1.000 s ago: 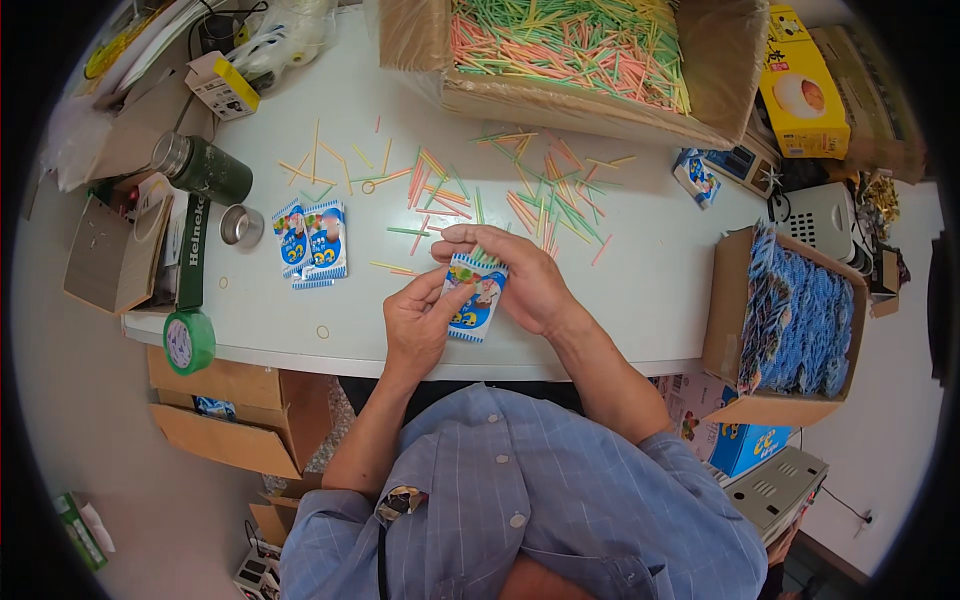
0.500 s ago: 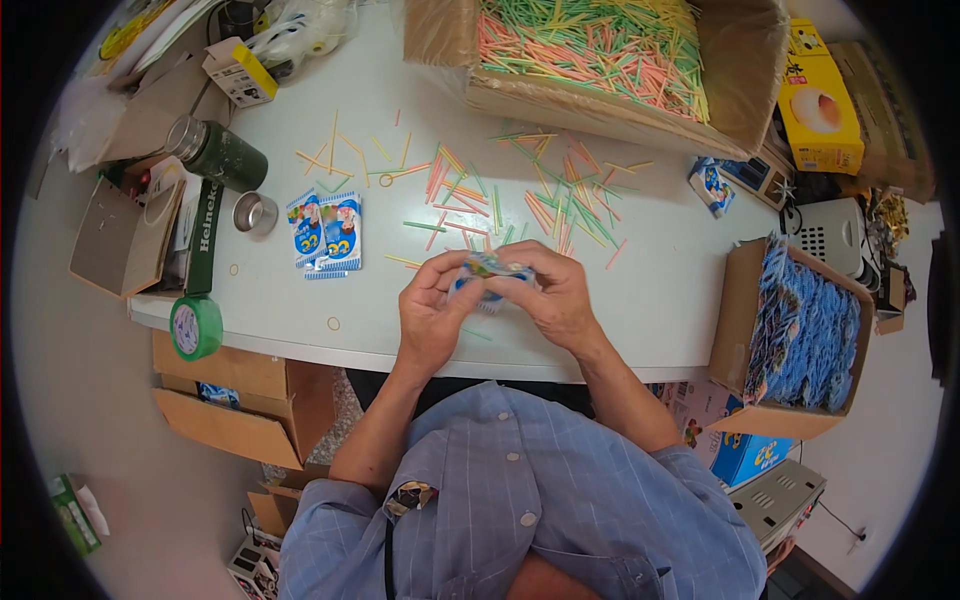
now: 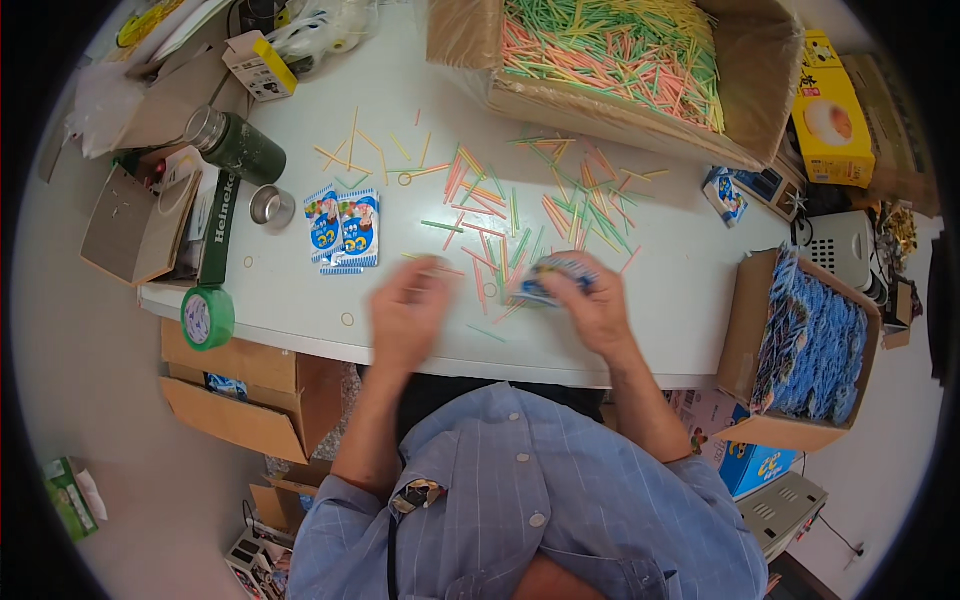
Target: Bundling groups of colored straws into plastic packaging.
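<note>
My right hand (image 3: 600, 310) is closed on a small blue-and-white packet (image 3: 540, 284), blurred by motion, above the white table (image 3: 620, 335). To its left, my left hand (image 3: 410, 310) is apart from the packet, its fingers too smeared to read. Beyond both hands lie scattered thin sticks (image 3: 483, 205) in pink, green and yellow. Several similar blue-and-white packets (image 3: 358, 230) rest flat in a small overlapping pile at the left. A thin rubber band (image 3: 348, 320) lies near my left hand.
At the back, a large cardboard box (image 3: 620, 115) is full of coloured sticks. A carton (image 3: 735, 345) of blue packets stands at the right edge. Leftward are a dark green flask (image 3: 245, 150), a metal cup (image 3: 272, 207) and a green tape roll (image 3: 208, 318).
My hands have parted: the left has moved left off the packet, and the right has shifted right, keeping the packet. The whole view has shifted slightly.
</note>
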A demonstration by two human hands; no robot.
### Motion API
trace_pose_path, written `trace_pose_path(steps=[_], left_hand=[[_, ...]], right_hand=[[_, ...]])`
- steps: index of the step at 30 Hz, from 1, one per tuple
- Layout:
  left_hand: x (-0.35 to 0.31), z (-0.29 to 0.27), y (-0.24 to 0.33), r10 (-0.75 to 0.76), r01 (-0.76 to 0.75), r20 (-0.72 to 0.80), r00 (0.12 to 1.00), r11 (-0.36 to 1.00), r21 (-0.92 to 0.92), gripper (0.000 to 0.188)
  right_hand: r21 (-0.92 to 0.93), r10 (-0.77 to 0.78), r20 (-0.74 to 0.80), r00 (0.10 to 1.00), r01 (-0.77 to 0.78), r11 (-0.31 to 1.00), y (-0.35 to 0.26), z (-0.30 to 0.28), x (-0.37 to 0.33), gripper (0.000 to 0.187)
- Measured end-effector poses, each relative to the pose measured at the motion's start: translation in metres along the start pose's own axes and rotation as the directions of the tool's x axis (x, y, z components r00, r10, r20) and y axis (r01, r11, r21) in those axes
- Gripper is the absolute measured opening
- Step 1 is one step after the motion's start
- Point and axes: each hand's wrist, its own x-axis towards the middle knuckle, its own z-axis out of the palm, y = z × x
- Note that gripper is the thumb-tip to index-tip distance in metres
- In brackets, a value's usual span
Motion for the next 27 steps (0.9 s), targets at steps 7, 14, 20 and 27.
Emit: trace_pose_path(steps=[7, 14, 20, 27], left_hand=[[0.063, -0.110, -0.044, 0.106, 0.375, -0.518, 0.849, 0.570, 0.731, 0.052], [0.084, -0.090, -0.072, 0.216, 0.340, -0.488, 0.846, 0.485, 0.806, 0.054], [0.092, -0.107, -0.079, -0.014, 0.321, -0.546, 0.838, 0.821, 0.472, 0.035], [0.086, -0.115, -0.087, -0.048, 0.191, -0.523, 0.851, 0.956, 0.223, 0.022]], right_hand=[[-0.288, 0.176, -0.219, 0.960, -0.236, 0.928, -0.003, -0.120, -0.027, 0.019], [-0.571, 0.180, -0.529, 0.829, -0.505, 0.647, 0.034, -0.172, -0.071, 0.031], [-0.944, -0.462, -0.329, 0.824, -0.286, 0.162, 0.028, -0.157, -0.066, 0.046], [-0.772, -0.530, -0.261, 0.807, 0.155, 0.616, -0.069, -0.108, 0.015, 0.024]])
